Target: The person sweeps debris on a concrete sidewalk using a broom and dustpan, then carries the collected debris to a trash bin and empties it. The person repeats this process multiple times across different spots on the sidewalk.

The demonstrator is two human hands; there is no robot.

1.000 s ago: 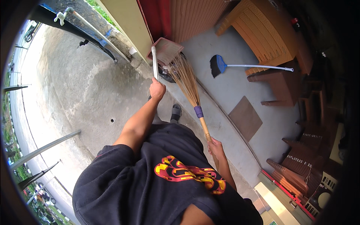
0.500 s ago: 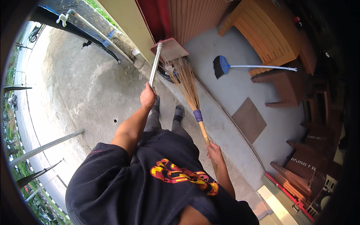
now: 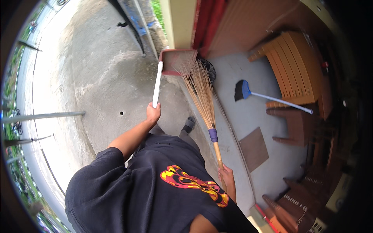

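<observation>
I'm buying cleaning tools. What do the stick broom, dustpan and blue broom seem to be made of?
Stick broom: likely dried plant ribs, by its thin, matte tan strands; its pale handle looks like bamboo or wood.
Dustpan: probably plastic, given its even reddish rim; the smooth white handle could be plastic or coated metal.
Blue broom: its smooth blue head suggests plastic.

From here I see a dark short-sleeved shirt (image 3: 116,190) (its print (image 3: 194,185) red, yellow and black), grey trousers (image 3: 191,140), dark footwear (image 3: 189,124).

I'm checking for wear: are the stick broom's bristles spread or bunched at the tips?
Spread: the bristles fan out from the purple binding toward the dustpan, widening near their tips.
</observation>
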